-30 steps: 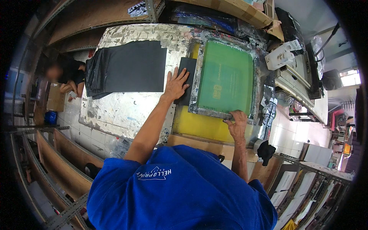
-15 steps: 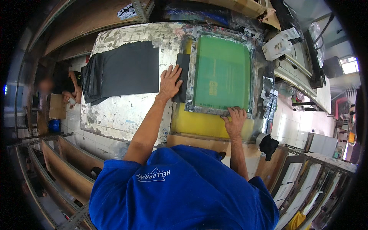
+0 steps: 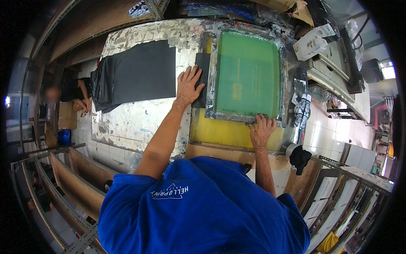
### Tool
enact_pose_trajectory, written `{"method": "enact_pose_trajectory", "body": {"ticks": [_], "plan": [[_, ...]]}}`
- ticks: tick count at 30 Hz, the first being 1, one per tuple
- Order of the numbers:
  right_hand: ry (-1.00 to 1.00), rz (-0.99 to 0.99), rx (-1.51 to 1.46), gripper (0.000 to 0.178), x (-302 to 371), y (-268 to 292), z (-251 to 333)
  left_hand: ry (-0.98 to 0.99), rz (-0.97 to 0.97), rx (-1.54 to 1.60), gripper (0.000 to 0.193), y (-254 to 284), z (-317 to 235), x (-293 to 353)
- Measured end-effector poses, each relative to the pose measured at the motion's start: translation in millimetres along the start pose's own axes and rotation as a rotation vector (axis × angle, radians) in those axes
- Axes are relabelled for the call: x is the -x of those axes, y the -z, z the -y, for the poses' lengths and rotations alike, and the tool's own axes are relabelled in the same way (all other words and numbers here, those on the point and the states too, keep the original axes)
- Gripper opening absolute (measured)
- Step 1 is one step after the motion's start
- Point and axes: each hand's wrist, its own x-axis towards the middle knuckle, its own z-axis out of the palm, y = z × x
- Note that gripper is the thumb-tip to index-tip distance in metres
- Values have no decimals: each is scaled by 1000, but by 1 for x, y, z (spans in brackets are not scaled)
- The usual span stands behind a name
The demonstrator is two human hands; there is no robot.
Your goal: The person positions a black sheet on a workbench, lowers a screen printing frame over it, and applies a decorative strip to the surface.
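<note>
A screen-printing frame [image 3: 248, 73] with green mesh and a grimy, ink-stained border lies over a yellow board [image 3: 228, 131]. From under its left side a black sheet [image 3: 201, 63] sticks out. My left hand [image 3: 188, 86] rests on that sheet with its fingers spread and holds nothing. At the frame's near edge, my right hand [image 3: 263, 130] has its fingers over the border and its thumb against the front; the underside of this grip is hidden. To the left, a fanned stack of black sheets [image 3: 137, 75] lies on the paint-spotted table [image 3: 127, 129].
Wooden shelving [image 3: 84, 169] stands at the lower left, and a rack [image 3: 334, 194] at the lower right. A white container [image 3: 311, 44] sits at the back right. A black cloth [image 3: 299, 157] hangs near the table's right corner. Another person [image 3: 78, 91] sits at the far left.
The view has shifted slightly. Both my hands keep about the same places, the left on the black sheet and the right on the frame's near edge. The other person's arms have moved a little.
</note>
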Motion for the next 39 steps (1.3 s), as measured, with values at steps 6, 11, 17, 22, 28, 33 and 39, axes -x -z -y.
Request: {"method": "enact_pose_trajectory", "body": {"ticks": [6,11,17,22,28,33,39], "plan": [[-8,5,-10,54,0,-1,-1,39,-62,100,67,-3,4,0],[-13,4,-20,54,-1,-1,0,92,-151,87,69,-6,5,1],[-7,18,-12,54,-2,1,1,109,-130,73,68,-6,7,2],[-9,17,-6,55,1,-1,0,84,-82,-10,67,-6,5,2],[3,9,-15,54,-1,2,1,79,-58,-44,68,-7,9,2],[5,-8,-15,54,-1,0,0,82,-23,-17,68,-4,10,7],[0,-42,-8,53,0,-2,-1,56,-37,42,67,3,2,30]]}}
